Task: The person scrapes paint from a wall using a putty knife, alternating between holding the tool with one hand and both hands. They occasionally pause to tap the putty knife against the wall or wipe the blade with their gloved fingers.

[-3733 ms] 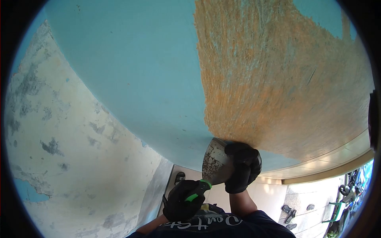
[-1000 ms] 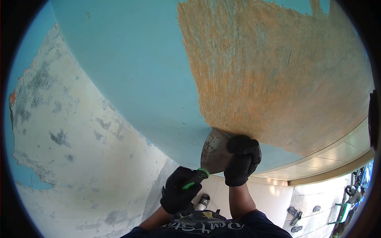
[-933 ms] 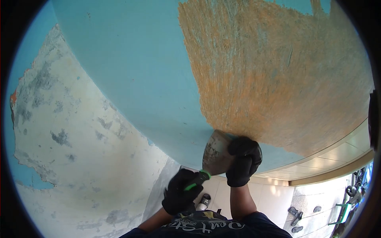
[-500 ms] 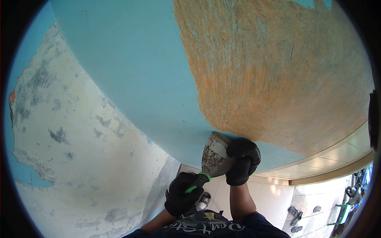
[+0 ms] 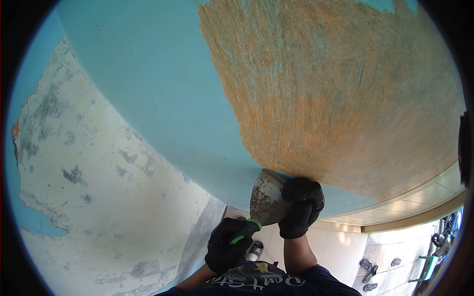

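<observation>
Left hand (image 5: pixel 226 246) was closed round the handle (image 5: pixel 254 225) of a scraper (image 5: pixel 266 197), right hand (image 5: pixel 302 207) clamped on its blade (image 5: pixel 269 190), below an orange-brown patch (image 5: pixel 326 98); it looked light and stiff (handle the surest hold).

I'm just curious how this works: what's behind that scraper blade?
Around the scraper blade, blue-painted wall shows to the left and a scratched orange-brown patch above. What lies directly behind the metal is covered; the right hand hides more.

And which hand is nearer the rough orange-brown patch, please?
Right: the black-gloved right hand is close beneath the patch; the black-gloved left hand, on the green-and-black scraper handle, is lower.
</observation>
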### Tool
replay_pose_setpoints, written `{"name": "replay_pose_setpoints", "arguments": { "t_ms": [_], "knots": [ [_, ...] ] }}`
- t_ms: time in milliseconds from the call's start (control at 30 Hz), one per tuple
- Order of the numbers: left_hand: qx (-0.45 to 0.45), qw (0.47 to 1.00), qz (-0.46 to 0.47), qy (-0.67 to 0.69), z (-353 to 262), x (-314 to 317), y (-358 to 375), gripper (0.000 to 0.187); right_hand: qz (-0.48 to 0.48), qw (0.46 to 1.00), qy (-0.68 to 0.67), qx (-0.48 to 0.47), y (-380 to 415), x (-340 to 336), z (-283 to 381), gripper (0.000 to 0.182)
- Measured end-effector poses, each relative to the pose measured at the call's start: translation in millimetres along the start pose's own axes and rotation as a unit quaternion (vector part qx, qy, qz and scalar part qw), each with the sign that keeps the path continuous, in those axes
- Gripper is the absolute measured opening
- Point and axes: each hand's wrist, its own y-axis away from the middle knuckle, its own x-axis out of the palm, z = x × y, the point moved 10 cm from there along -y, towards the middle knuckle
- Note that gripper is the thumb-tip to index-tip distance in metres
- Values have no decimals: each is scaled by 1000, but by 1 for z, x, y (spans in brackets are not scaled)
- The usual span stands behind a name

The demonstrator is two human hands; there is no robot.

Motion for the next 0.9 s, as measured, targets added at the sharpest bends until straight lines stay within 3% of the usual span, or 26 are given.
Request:
{"name": "replay_pose_setpoints", "arguments": {
  "t_ms": [67,133,167,367,433,467,500,533,567,667,733,767,833,900],
  "knots": [
    [1,998,22,-53,0,-1,-6,31,-2,1000,7,-8,-1,3,2,8],
    [80,993,22,-85,-12,-4,-7,34,-19,1000,-2,6,-1,3,1,8],
    [79,993,23,-85,-12,-3,-4,34,-19,1000,-2,7,1,0,1,8],
    [-65,994,43,80,24,5,2,39,23,1000,-7,6,-1,2,1,11],
    [112,990,19,-80,-11,1,-3,38,6,1000,27,-11,-1,0,2,15],
    [111,990,20,-81,-11,3,-2,38,4,1000,27,-9,-2,0,1,15],
    [-18,996,17,87,14,2,1,37,6,1000,19,2,-1,-1,0,16],
    [-145,957,10,251,37,8,8,37,9,1000,12,11,0,-1,0,17],
    [-144,957,10,251,39,8,8,37,9,1000,12,10,-1,0,1,17],
    [-87,983,31,158,30,7,-1,37,7,1000,7,6,-4,3,1,17],
    [107,994,28,-20,-18,-2,-13,38,6,999,37,-5,-2,1,2,16],
    [107,993,34,-21,-16,-1,-7,38,0,999,37,-4,0,-1,3,16],
    [-148,966,24,210,35,6,7,39,8,1000,7,27,-1,-2,-1,14],
    [-100,981,41,161,26,1,-2,39,7,1000,7,10,-3,3,1,13]
  ]
}}
